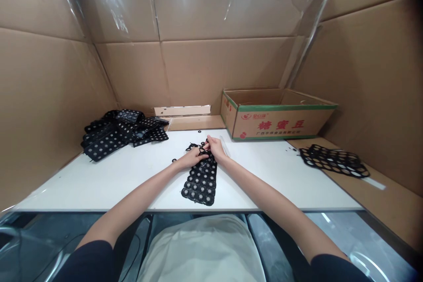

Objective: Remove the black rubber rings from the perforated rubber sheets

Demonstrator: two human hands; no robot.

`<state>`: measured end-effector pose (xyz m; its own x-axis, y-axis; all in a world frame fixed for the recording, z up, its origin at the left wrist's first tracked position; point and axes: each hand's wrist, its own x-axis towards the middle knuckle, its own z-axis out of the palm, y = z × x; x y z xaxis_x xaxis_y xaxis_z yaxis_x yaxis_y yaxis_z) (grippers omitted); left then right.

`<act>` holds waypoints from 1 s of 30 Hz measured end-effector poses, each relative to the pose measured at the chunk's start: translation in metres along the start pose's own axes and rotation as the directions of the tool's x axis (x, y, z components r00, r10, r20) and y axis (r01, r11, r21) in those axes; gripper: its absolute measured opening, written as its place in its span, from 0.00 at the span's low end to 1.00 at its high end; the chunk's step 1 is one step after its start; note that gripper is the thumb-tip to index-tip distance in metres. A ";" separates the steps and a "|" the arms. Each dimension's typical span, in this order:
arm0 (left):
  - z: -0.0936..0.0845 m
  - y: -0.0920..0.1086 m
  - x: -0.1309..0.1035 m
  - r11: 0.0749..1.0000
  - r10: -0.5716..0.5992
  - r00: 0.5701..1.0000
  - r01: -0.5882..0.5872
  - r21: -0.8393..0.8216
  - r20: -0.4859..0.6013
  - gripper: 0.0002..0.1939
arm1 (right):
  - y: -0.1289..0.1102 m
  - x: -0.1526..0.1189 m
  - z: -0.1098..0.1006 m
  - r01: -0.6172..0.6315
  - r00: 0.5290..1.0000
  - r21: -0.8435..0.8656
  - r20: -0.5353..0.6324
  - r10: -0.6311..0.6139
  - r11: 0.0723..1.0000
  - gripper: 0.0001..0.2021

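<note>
A black rubber sheet (200, 183) with rows of round, light-centred moulded spots lies on the white table in front of me. My left hand (191, 157) grips its upper part, the thumb lying across the top face. At the sheet's far end my right hand (216, 149) is closed in a pinch at the edge; what sits between the fingertips is too small to make out clearly. Small black rings lie around the hands, one ring (199, 131) beyond them and another ring (174, 160) left of my left wrist.
A heap of similar black dotted sheets (112, 139) is at the back left. An open cardboard box (280, 123) with a green rim stands back right. Black webbing full of holes (333, 161) lies at the right. Cardboard walls (194, 66) enclose the white table (261, 180).
</note>
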<state>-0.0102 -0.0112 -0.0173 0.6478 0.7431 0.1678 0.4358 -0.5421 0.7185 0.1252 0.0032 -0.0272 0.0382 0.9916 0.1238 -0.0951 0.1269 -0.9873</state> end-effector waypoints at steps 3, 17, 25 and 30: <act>0.001 -0.001 0.000 0.998 0.013 1.000 -0.014 -0.062 -0.016 0.12 | 0.000 0.000 -0.001 0.002 1.000 0.034 0.005 -0.003 0.999 0.23; -0.015 -0.012 -0.001 0.900 -0.088 0.993 0.113 -0.421 0.079 0.21 | -0.009 -0.004 -0.009 0.308 0.942 -0.515 0.047 -0.333 0.800 0.09; -0.009 -0.013 0.001 0.842 -0.197 0.980 0.153 -0.517 -0.030 0.19 | -0.030 -0.016 -0.006 0.633 0.758 -0.473 0.217 -0.616 0.613 0.04; -0.006 -0.015 0.003 0.871 -0.159 0.979 0.078 -0.486 -0.127 0.17 | -0.021 -0.012 -0.004 0.597 0.802 -0.456 0.349 -0.485 0.659 0.06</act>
<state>-0.0187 0.0011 -0.0237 0.4858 0.8634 0.1359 0.1264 -0.2233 0.9665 0.1304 -0.0119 -0.0087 -0.2703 0.7426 0.6128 0.4140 0.6642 -0.6224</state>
